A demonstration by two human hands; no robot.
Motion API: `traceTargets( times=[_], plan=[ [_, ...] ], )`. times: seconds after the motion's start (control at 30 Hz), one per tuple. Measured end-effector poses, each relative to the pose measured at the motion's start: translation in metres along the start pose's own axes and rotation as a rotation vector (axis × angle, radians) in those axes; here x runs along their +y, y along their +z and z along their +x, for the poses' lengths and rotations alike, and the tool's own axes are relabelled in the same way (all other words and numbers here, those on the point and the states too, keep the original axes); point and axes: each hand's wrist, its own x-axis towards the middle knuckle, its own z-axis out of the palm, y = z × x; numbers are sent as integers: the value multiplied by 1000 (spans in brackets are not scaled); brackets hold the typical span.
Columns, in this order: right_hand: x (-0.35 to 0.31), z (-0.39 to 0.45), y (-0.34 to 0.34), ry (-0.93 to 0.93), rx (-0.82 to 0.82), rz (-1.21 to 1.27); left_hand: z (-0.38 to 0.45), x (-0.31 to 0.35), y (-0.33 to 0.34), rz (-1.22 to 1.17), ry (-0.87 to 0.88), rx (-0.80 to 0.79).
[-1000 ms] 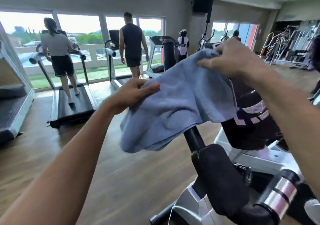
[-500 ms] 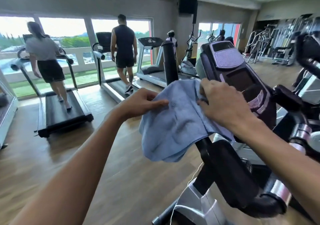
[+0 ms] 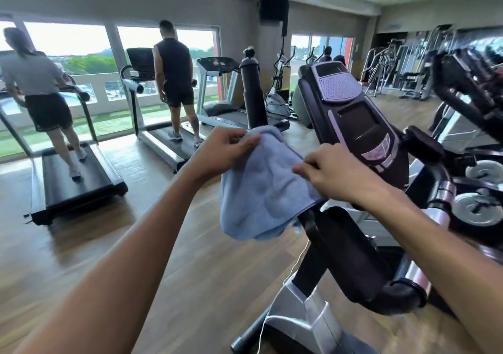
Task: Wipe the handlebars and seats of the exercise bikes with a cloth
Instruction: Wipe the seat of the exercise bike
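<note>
Blue cloth [image 3: 261, 190] hangs pinched between left hand [image 3: 226, 152] and right hand [image 3: 332, 174] fingers.

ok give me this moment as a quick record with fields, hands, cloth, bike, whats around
left hand: left hand pinches the upper edge of the blue cloth
right hand: right hand grips the cloth's right side with curled fingers
cloth: held up between both hands, lower part hanging in front of the bike's frame
bike: exercise bike console sits right of the cloth; upright handlebar stands behind it
wiping: cannot tell if the cloth touches the handlebar
surroundings: two people on treadmills by the windows
</note>
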Motion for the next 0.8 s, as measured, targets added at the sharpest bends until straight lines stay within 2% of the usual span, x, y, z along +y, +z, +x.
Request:
traceTargets(
  times=[0.07, 0.17, 0.23, 0.33, 0.53, 0.57, 0.63, 0.67, 0.73, 0.8],
  plan=[
    [-2, -5, -13, 44, 73, -161, 7, 11, 2, -5, 27, 80],
    [-6, -15, -27, 71, 132, -247, 18, 27, 12, 192, 102, 146],
    [-11, -18, -23, 64, 93, -150, 21, 32, 22, 257, 128, 188],
    [-11, -18, -6, 71, -40, -138, 26, 33, 31, 308, 106, 290],
    [10, -19, -15, 65, -77, 83, 19, 36, 34, 509, 86, 360],
    [11, -20, -13, 55, -86, 127, 15, 36, 35, 580, 113, 404],
    [7, -22, -5, 34, -22, 220, 8, 34, 42, 680, 294, 474],
    [4, -22, 2, 20, 0, 213, 5, 32, 46, 696, 429, 449],
    [5, -20, 16, -11, -22, 129, 3, 20, 54, 731, 634, 297],
    [8, -22, 22, -17, -92, 171, 3, 9, 60, 783, 651, 186]
  ],
)
